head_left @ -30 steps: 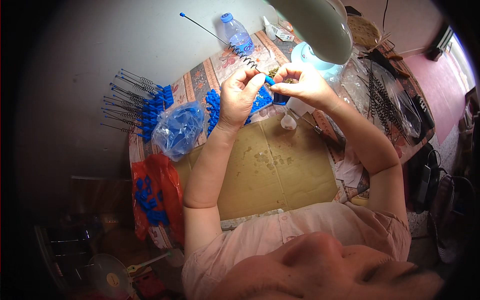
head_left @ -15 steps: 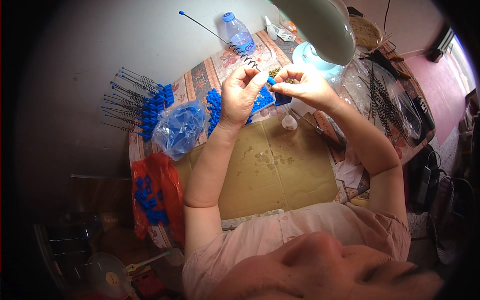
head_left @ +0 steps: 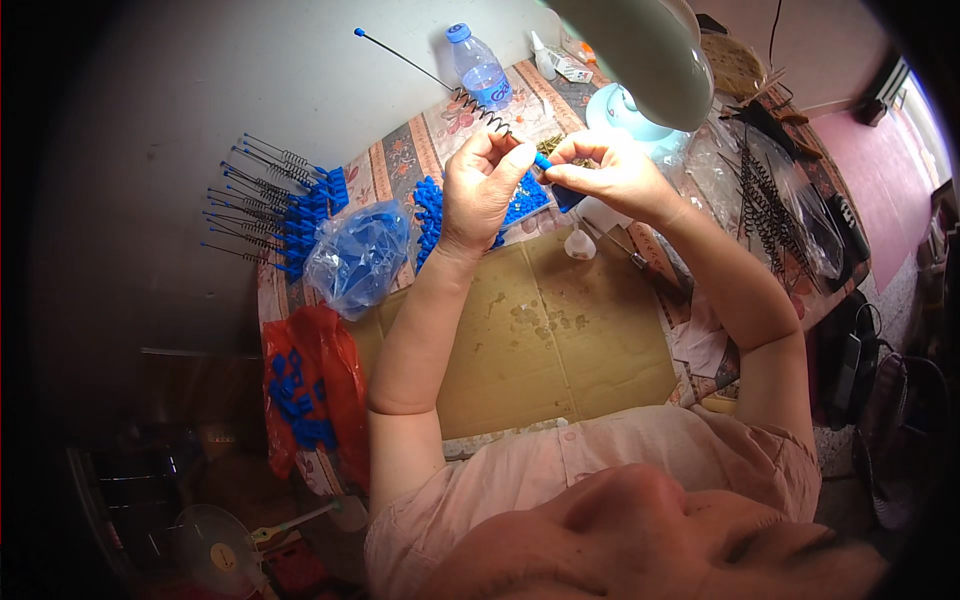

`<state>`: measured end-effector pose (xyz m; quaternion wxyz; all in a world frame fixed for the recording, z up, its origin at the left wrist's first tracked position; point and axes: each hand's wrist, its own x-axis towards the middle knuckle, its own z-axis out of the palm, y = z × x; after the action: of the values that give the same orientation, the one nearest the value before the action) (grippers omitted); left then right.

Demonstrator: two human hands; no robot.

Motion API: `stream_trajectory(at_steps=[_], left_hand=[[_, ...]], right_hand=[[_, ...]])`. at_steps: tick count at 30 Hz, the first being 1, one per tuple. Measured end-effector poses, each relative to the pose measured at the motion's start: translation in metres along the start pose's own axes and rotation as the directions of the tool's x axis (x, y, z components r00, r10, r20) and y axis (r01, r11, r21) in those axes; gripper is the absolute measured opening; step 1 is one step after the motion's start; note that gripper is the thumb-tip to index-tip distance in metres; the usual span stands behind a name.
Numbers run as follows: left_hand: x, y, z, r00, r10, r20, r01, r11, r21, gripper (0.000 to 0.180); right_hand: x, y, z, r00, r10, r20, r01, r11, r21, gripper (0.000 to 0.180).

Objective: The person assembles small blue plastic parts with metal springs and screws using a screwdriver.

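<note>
Cardboard sheet [head_left: 560,340] flat on table, nearest person. Above its far edge, left hand [head_left: 482,190] closed in pinch on coiled spring rod [head_left: 440,82], rod slanting away up-left to blue tip. Right hand [head_left: 610,172] just beside, fingers pinched on small blue cap [head_left: 543,161] at rod's near end. Left of cardboard: clear bag [head_left: 358,255] of blue parts. Farther left: row of finished rods [head_left: 275,205]. Beyond cardboard: water bottle [head_left: 479,66].

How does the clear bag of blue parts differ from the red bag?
The clear bag lies up on the table by the finished rods; the red bag hangs at the table's near left edge. The clear bag looks bunched and rounded; the red bag lies flatter and open. Both hold small blue plastic parts.
</note>
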<state>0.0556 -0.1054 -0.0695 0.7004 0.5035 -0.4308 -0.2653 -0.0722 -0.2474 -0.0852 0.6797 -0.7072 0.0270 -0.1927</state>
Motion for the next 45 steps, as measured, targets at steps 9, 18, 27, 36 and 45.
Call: stream_trajectory(at_steps=[9,18,27,36,45], left_hand=[[-0.001,0.003,-0.006,0.999,-0.033,0.042,0.035,0.998,-0.050,0.013],[-0.002,0.002,-0.006,0.998,-0.058,0.035,0.059,0.998,-0.013,0.011],[-0.002,-0.001,-0.013,0.997,-0.068,0.039,0.068,0.998,-0.006,0.009],[-0.003,-0.002,-0.012,0.993,-0.083,0.086,0.086,0.995,-0.040,0.011],[-0.001,-0.003,-0.011,0.991,-0.053,0.122,0.062,0.996,-0.072,0.014]], right_hand=[[0.002,0.001,0.001,1.000,-0.028,0.002,0.028,1.000,0.015,0.021],[-0.001,-0.004,0.001,1.000,-0.007,0.001,0.007,1.000,0.004,0.020],[0.000,-0.001,0.001,1.000,-0.027,0.001,0.027,1.000,0.006,0.020],[-0.001,-0.001,-0.001,0.999,-0.010,0.047,0.010,1.000,-0.001,0.014],[0.000,0.000,-0.001,0.997,0.005,0.078,-0.009,0.998,0.054,0.016]])
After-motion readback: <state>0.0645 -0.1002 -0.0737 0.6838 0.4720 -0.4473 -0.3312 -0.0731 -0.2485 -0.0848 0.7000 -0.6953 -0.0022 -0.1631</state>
